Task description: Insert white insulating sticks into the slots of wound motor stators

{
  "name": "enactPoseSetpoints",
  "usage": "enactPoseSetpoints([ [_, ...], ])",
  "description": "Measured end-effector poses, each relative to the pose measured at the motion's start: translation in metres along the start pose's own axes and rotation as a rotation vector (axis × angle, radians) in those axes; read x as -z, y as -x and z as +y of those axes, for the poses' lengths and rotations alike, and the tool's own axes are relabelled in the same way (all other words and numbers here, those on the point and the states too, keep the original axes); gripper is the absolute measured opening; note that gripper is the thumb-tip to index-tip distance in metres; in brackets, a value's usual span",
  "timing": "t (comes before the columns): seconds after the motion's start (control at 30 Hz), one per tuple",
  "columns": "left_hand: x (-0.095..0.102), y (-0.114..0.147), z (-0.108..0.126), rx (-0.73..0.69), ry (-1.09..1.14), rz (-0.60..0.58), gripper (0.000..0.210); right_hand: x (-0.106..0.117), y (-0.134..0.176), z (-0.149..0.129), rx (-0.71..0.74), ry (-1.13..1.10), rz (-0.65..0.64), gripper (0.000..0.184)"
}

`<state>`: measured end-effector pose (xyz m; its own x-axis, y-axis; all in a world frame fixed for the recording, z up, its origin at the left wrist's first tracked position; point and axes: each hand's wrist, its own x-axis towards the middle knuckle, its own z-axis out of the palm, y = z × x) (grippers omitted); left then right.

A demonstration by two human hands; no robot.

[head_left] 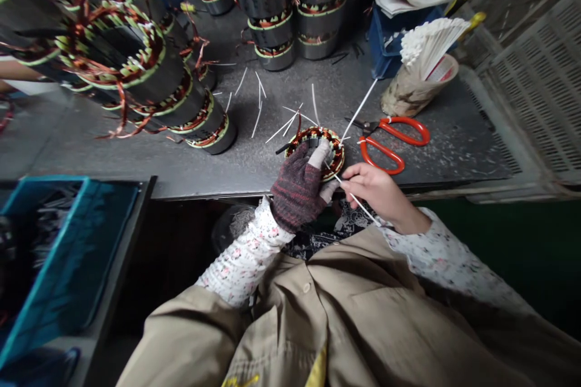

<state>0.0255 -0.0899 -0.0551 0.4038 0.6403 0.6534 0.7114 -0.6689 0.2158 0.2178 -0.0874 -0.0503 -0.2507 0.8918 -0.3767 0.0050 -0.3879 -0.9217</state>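
Observation:
A motor stator [339,157] with copper windings and a pale green rim lies near the bench's front edge. My left hand [297,190], in a dark knitted glove with pale-wrapped fingertips, grips the ring with fingers reaching into its opening. Bare and pinched closed, my right hand [379,193] holds a white cable tie [363,208] that runs to the stator's near side. Another white tie [358,110] sticks up from the ring's right rim. Just right of the stator rest scissors [394,144] with orange handles, their blades partly out of sight.
Stacked stators [181,103] stand at the left, with further stacks [275,30] at the back. Loose white tie pieces [258,97] are scattered on the bench. A cup [406,91] of cable ties and a blue bin [381,42] stand back right; a teal crate [49,254] is lower left.

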Motion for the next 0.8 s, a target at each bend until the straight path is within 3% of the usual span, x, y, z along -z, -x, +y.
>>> enactPoseSetpoints([
  [0.1,0.001,0.002,-0.001,0.072,0.153,0.014,0.068,0.001,0.002,0.004,0.015,-0.058,0.018,0.053],
  [0.23,-0.003,0.002,-0.003,0.179,0.435,0.049,0.052,-0.016,-0.011,0.007,0.161,-0.141,0.127,0.058],
  [0.4,-0.001,-0.004,-0.007,0.099,0.383,0.067,0.016,-0.015,0.000,0.010,0.251,-0.166,0.025,0.048],
  [0.47,0.000,-0.005,-0.007,0.115,0.330,0.017,0.018,-0.010,0.012,0.011,0.317,-0.072,-0.002,0.045],
  [0.53,0.000,-0.005,-0.006,0.154,0.293,-0.015,0.020,-0.007,0.022,0.010,0.405,0.090,0.052,0.042],
  [0.67,-0.002,-0.005,-0.004,0.182,0.291,-0.002,0.019,-0.008,0.026,0.005,0.541,0.358,0.177,0.042],
  [0.8,-0.002,-0.004,-0.004,0.150,0.300,0.027,0.020,-0.010,0.022,0.003,0.567,0.446,0.257,0.036],
])
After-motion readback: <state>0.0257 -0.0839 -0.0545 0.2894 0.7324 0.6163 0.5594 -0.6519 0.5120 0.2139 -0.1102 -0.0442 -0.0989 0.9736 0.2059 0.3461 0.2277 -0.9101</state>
